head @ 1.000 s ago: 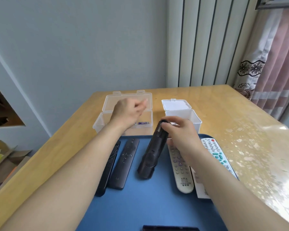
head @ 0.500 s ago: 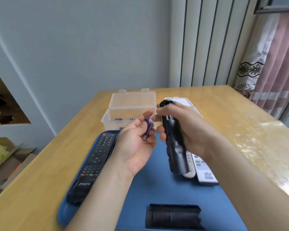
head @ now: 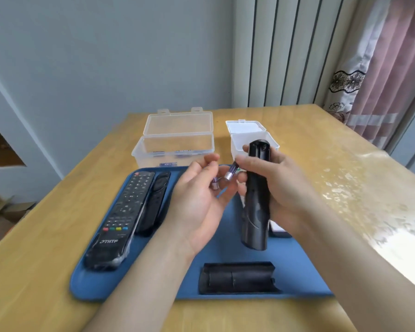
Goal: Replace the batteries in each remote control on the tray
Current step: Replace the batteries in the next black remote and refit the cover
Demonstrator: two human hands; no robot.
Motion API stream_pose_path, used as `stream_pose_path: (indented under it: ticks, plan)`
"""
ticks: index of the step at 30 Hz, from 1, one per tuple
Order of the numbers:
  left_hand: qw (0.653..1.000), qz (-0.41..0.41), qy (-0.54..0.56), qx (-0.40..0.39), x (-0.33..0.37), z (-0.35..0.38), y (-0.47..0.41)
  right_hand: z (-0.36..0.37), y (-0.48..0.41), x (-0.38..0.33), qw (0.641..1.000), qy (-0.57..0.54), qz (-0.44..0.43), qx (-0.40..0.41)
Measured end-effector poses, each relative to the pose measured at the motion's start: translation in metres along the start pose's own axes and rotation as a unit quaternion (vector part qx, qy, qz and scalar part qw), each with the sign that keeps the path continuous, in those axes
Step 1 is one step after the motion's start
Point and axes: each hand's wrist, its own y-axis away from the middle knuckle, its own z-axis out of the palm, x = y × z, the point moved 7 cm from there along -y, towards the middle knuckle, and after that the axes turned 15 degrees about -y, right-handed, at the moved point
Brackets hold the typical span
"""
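My right hand (head: 277, 188) grips a black remote (head: 256, 200) upright over the blue tray (head: 153, 283), its empty battery bay facing me at the top. My left hand (head: 199, 200) is palm up beside it, holding a purple battery (head: 215, 183). A second purple battery (head: 231, 172) sits between the fingertips of both hands; I cannot tell which hand pinches it. The remote's black back cover (head: 237, 277) lies at the tray's near edge. A large black THTF remote (head: 120, 219) and a slim black remote (head: 155, 202) rest on the tray's left side.
A clear plastic box (head: 175, 144) with its lid open stands behind the tray, several batteries on its floor. A smaller white open box (head: 247, 137) stands to its right. A light remote's end (head: 277, 230) shows under my right hand. Curtains hang at right.
My left hand came back from the clear box with batteries and turned palm up. My right hand raised the black remote upright. The view tilted down, so the back cover shows.
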Motion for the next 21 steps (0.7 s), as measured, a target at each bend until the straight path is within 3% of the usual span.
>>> stream_pose_path:
  ticks: [2, 5, 8, 12, 17, 21]
  plan:
    - [1.000, -0.008, -0.013, 0.002, -0.001, -0.003, 0.000, -0.008, -0.002, 0.002, 0.996, -0.068, 0.043, 0.023]
    - [0.996, 0.001, -0.037, -0.083, 0.001, 0.007, 0.003, -0.016, -0.004, 0.012, 0.990, -0.097, 0.086, 0.045]
    - [0.976, 0.067, -0.166, -0.122, 0.009, 0.013, 0.008, -0.014, -0.004, 0.021, 0.988, -0.100, 0.109, 0.048]
    - [0.922, 0.163, -0.348, -0.045, 0.022, 0.011, 0.008, -0.009, -0.003, 0.029, 0.985, -0.136, 0.096, 0.051]
    - [0.910, 0.175, -0.370, 0.058, 0.028, -0.010, 0.000, -0.002, -0.002, 0.036, 0.994, -0.075, 0.078, 0.020]
    - [0.907, 0.162, -0.384, 0.060, 0.027, -0.017, -0.001, 0.000, 0.000, 0.033, 0.996, -0.045, 0.073, 0.023]
